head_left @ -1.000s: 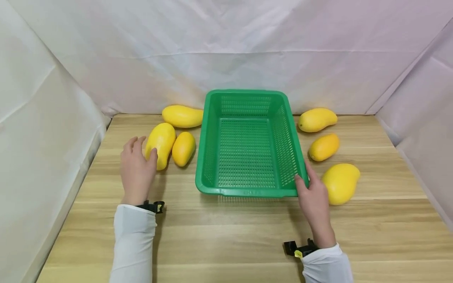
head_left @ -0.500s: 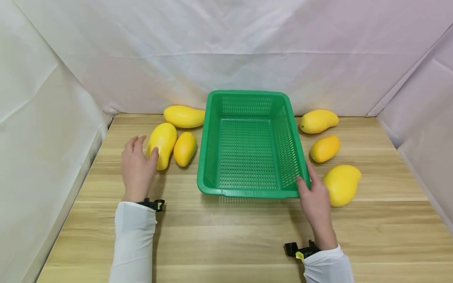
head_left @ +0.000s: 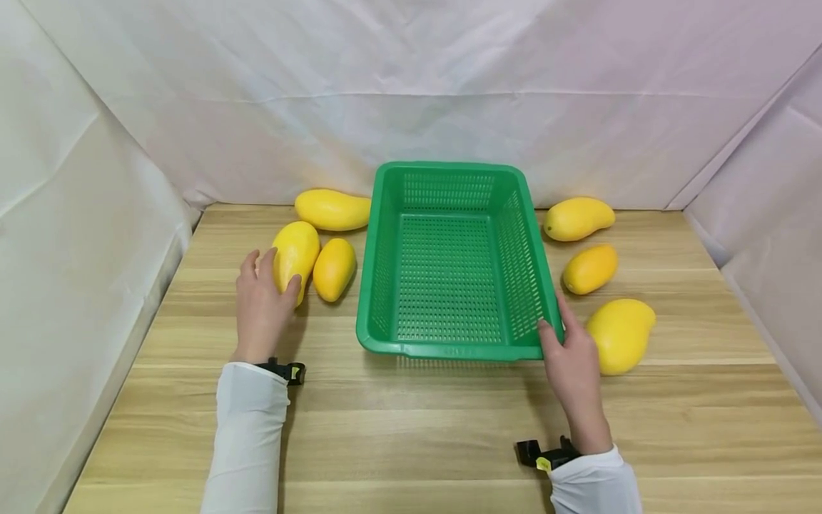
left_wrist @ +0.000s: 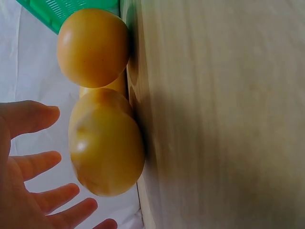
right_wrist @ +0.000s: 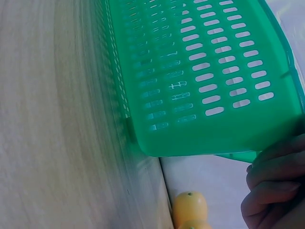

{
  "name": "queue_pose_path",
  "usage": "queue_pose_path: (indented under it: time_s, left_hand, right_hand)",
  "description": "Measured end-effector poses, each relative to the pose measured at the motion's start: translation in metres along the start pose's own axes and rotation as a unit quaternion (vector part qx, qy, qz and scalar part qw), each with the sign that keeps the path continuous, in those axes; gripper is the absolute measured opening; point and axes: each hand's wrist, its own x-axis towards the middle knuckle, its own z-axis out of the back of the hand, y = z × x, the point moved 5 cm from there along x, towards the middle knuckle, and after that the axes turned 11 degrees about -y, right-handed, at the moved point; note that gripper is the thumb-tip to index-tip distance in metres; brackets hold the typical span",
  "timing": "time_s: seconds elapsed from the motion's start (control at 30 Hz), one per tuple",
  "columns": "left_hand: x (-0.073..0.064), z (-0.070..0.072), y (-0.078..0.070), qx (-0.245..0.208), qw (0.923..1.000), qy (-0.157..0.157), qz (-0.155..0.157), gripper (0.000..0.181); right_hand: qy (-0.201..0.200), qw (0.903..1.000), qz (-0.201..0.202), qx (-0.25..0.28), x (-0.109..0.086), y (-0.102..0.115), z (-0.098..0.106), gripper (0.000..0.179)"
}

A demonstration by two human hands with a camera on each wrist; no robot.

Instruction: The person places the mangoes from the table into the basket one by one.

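1. The left hand (head_left: 263, 308) is reaching onto the large yellow mango (head_left: 295, 253), which is lying on the wooden table (head_left: 411, 421) left of the green basket (head_left: 449, 343). Its fingers are spread and only loosely bent; from the head view the thumb seems to be touching the fruit's near end, but the left wrist view is showing a gap, so contact cannot be told.
2. The mango is looking smooth, plump and evenly yellow, resting just beside a smaller orange mango (head_left: 333, 269).
3. The right hand (head_left: 574, 364) is gripping the basket's near right corner, thumb over the rim and fingers curled against the outer wall.
4. Raised marks are showing on the basket's near wall, too small to read.
5. A third mango (head_left: 332, 210) is lying behind the pair; three more (head_left: 578, 218) (head_left: 589, 268) (head_left: 620, 335) are sitting right of the basket, the nearest just beside the right hand.
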Motion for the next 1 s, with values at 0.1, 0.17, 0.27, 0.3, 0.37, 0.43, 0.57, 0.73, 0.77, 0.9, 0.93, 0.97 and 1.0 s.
queue_pose_path:
  time_s: [0.1,0.17,0.27,0.3,0.37,0.43,0.57,0.73,0.77,0.9,0.93,0.97,1.0]
  left_hand:
    - [0.000,-0.002,0.000,-0.004,0.9999,0.015,0.005,0.061]
    - [0.000,-0.004,0.001,-0.012,0.9995,0.028,0.011,0.062]
    - [0.001,-0.006,0.002,-0.030,0.9987,0.037,0.020,0.063]
    - [0.001,-0.006,0.002,-0.036,0.9984,0.038,0.022,0.063]
    - [0.002,-0.008,0.003,-0.045,0.9978,0.042,0.025,0.063]
    - [0.002,-0.009,0.004,-0.046,0.9974,0.049,0.026,0.064]
    - [0.001,-0.013,0.007,-0.029,0.9964,0.077,0.022,0.072]
    - [-0.002,-0.016,0.009,-0.008,0.9956,0.093,0.015,0.079]
    - [-0.003,-0.016,0.010,-0.007,0.9957,0.092,0.015,0.079]
    - [-0.003,-0.016,0.011,-0.008,0.9958,0.090,0.016,0.077]
    - [-0.003,-0.016,0.011,-0.008,0.9957,0.091,0.015,0.077]
    - [-0.003,-0.016,0.011,-0.008,0.9957,0.091,0.014,0.077]
    - [-0.003,-0.016,0.011,-0.007,0.9957,0.091,0.013,0.076]
  right_hand:
    - [-0.001,1.0000,0.001,0.002,0.000,0.001,0.000,0.049]
    - [-0.002,1.0000,0.001,0.002,0.000,0.001,0.000,0.049]
    - [0.000,1.0000,0.002,0.003,0.000,0.001,0.000,0.049]
    - [0.001,1.0000,0.001,0.003,0.000,0.001,0.000,0.049]
    - [0.002,1.0000,-0.001,0.003,0.000,0.000,0.000,0.049]
    - [0.005,1.0000,-0.002,0.002,-0.001,0.000,0.000,0.049]
    - [0.006,1.0000,-0.004,0.001,-0.001,-0.001,0.000,0.049]
    - [0.005,0.9999,0.000,0.011,0.000,0.000,0.000,0.050]
    - [0.005,0.9999,0.000,0.012,0.000,0.000,0.000,0.050]
    - [0.007,1.0000,0.000,0.005,0.000,0.000,0.000,0.050]
    - [0.007,1.0000,-0.002,0.002,0.000,0.000,0.000,0.050]
    - [0.006,1.0000,-0.003,-0.003,0.000,-0.001,0.001,0.049]
    - [0.007,0.9999,-0.008,-0.005,0.000,-0.002,0.001,0.049]
